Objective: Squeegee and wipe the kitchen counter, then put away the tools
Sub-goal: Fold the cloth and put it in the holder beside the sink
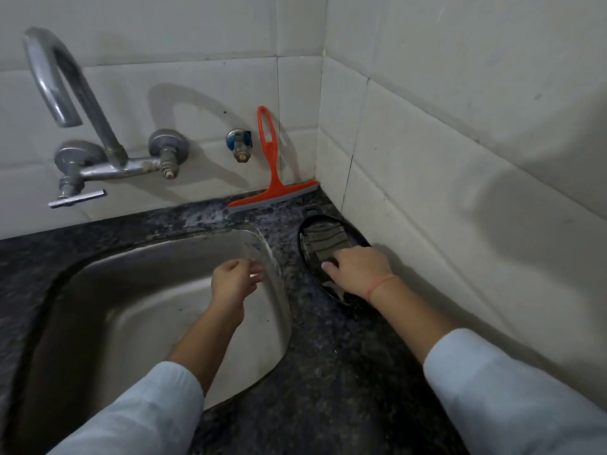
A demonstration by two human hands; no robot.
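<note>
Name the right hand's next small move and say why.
Probably lift the grey cloth out of the black dish and bring it to the counter: the right hand curls its fingers on it, the squeegee leans on the wall, untouched, and pale streaks show by the sink rim.

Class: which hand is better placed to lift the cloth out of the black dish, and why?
Right. The right hand has its fingers curled on the cloth in the dish by the wall. The left hand hangs open over the sink, apart from the dish.
</note>
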